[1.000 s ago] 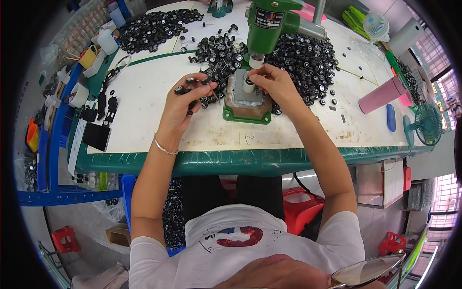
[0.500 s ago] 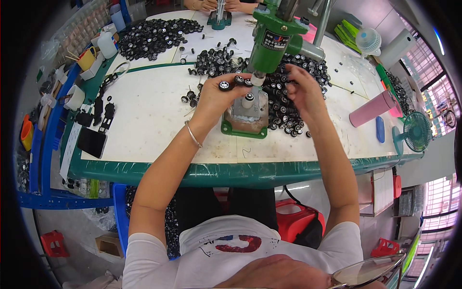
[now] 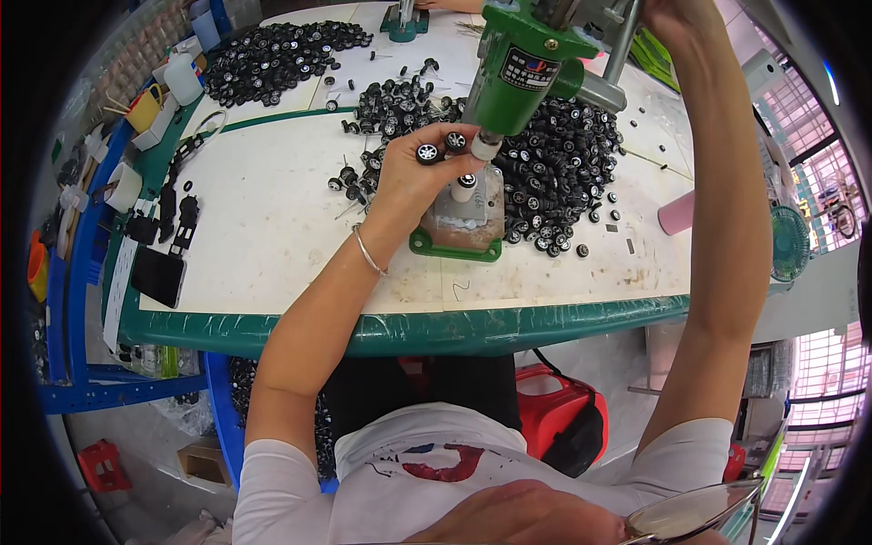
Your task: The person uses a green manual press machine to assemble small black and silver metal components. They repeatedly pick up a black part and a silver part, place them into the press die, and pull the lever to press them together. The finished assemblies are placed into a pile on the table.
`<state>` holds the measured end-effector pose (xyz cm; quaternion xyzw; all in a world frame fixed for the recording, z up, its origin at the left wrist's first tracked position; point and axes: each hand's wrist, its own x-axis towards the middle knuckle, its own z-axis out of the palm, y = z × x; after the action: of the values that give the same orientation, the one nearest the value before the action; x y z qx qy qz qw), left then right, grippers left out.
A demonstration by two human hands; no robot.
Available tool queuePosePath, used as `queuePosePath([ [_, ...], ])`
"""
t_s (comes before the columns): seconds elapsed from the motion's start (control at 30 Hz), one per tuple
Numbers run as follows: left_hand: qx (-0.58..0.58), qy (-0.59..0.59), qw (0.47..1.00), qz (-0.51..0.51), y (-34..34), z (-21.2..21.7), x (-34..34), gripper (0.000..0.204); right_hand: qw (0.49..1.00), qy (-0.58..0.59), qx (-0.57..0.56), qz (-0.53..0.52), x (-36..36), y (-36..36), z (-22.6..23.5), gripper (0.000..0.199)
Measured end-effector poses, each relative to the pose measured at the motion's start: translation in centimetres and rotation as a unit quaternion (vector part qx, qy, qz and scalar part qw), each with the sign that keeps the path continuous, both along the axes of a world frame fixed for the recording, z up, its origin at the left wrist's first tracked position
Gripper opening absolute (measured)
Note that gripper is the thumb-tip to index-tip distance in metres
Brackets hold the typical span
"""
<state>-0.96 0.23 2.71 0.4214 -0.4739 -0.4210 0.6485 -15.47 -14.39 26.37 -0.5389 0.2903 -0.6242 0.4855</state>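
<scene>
My left hand (image 3: 409,177) is closed, pinching small black toy wheels (image 3: 429,154) with silvery spoked hubs between thumb and fingers. Its fingertips reach the white tip (image 3: 486,146) under the ram of a green hand press (image 3: 518,68). Just below, another small wheel (image 3: 467,181) sits on a pale post on the press's metal base plate (image 3: 477,238). High at the upper right, my right hand (image 3: 679,20) is raised beside the upper end of the press's grey lever (image 3: 625,41). Its fingers are cut off by the frame edge, so their grip is hidden.
A large heap of toy wheels (image 3: 568,154) lies behind and right of the press; another pile (image 3: 282,59) is at the far left. A phone (image 3: 159,276) lies near the left edge. A pink bottle (image 3: 676,213) stands beside my right arm. Another person's hand (image 3: 451,4) shows across the table.
My right hand has left the wheel heap and gone up and right to the press lever. My left hand stays by the ram with wheels pinched. The view has shifted slightly.
</scene>
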Motion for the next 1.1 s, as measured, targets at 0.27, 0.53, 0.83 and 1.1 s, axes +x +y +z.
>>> queuePosePath([
  [0.27, -0.019, -0.028, 0.999, 0.008, 0.0, -0.7, 0.7, 0.036, 0.990, -0.029, -0.136, -0.001, 0.0, 2.4, -1.6, 0.026],
  [0.53, -0.023, -0.074, 0.997, 0.025, 0.0, -0.7, 0.1, 0.038, 0.941, -0.117, -0.224, 0.223, -4.1, 1.1, -1.8, 0.021],
  [0.83, -0.028, -0.107, 0.993, 0.034, 0.6, -0.6, 0.4, 0.036, 0.914, -0.099, -0.393, -0.009, -1.7, 11.1, -4.9, 0.022],
  [1.1, 0.002, -0.128, 0.992, -0.006, 0.2, -2.0, 0.7, 0.030, 0.942, -0.084, -0.322, 0.053, -1.7, 8.8, -3.5, 0.024],
])
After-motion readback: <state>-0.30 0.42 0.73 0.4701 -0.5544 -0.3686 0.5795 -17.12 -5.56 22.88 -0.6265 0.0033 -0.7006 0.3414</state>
